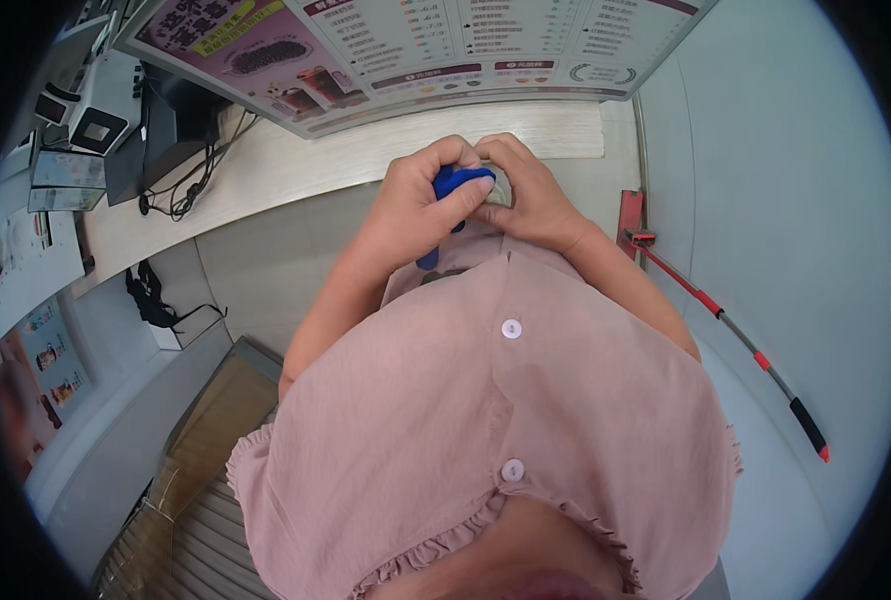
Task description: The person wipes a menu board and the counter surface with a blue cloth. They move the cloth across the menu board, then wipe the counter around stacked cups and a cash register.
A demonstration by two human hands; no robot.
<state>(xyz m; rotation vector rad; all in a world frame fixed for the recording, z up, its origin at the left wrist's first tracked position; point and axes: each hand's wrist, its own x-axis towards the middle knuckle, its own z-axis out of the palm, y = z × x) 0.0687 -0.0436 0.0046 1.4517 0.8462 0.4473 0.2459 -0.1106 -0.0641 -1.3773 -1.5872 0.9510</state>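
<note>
My left hand (427, 191) grips a bunched blue cloth (457, 178), its thumb pressing across the top. A loose end of the cloth hangs below the palm. Close beside it, my right hand (535, 187) curls its fingers and thumb around a small, pale, see-through object (499, 193). Its kind cannot be made out, since the fingers and cloth cover most of it. The cloth lies against this object, and the fingers of both hands nearly meet. Both hands are in front of my pink buttoned shirt (453, 360).
A large framed menu board (445, 56) stands on the pale counter (325, 161) ahead. Black cables (190, 184) and a white device (104, 112) are at the left. A red-headed squeegee or mop (715, 307) leans by the right wall. A brown box (205, 405) sits lower left.
</note>
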